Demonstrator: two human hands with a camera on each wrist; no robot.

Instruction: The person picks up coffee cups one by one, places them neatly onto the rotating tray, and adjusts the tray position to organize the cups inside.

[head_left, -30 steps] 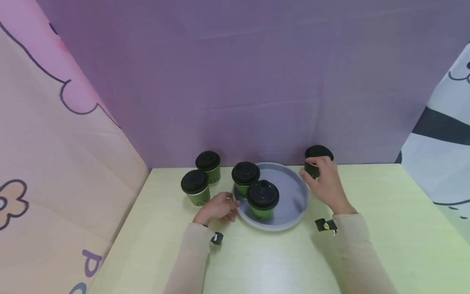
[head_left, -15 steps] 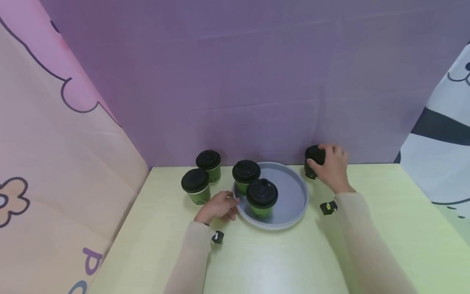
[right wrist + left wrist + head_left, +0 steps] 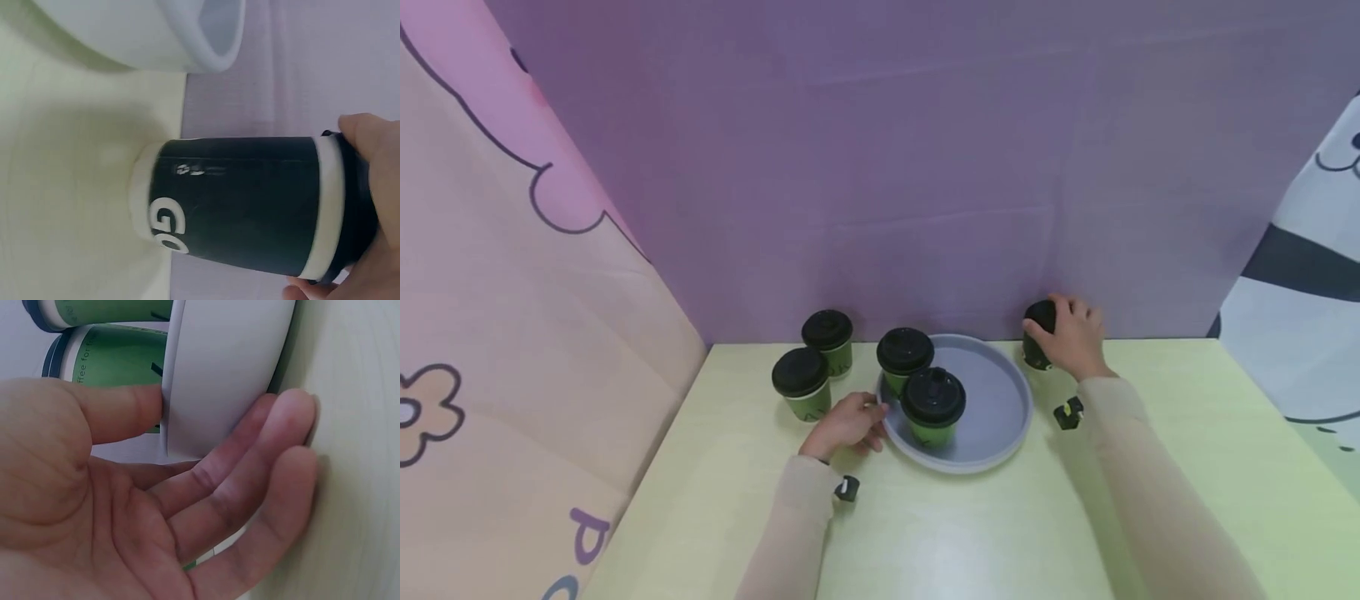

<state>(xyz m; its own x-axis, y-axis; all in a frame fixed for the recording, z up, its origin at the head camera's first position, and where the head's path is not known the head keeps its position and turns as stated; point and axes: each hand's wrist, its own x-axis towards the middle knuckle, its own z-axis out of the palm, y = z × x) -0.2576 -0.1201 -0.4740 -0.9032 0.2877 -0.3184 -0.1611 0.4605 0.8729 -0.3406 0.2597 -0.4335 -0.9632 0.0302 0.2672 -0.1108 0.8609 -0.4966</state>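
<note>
My right hand (image 3: 1072, 337) grips a paper coffee cup (image 3: 1036, 346) by its black lid, behind and right of the tray. In the right wrist view this cup (image 3: 237, 200) is dark with white "GO" lettering, and its base is near or on the table. My left hand (image 3: 847, 422) holds the left rim of a round grey tray (image 3: 992, 417); in the left wrist view the thumb lies on the tray's rim (image 3: 212, 369) and the fingers curl against its outer side. Two green lidded cups stand on the tray, a front cup (image 3: 934, 408) and a rear cup (image 3: 905, 357).
Two more green lidded cups, a nearer cup (image 3: 802, 383) and a farther cup (image 3: 828, 340), stand left of the tray. A purple cloth wall (image 3: 925, 167) rises at the back edge of the pale table (image 3: 925, 533). Printed cloths hang on both sides.
My right hand has shifted right and a little back around the far cup and now grips its lid. The cup shows a darker side than before. My left hand stays at the tray rim.
</note>
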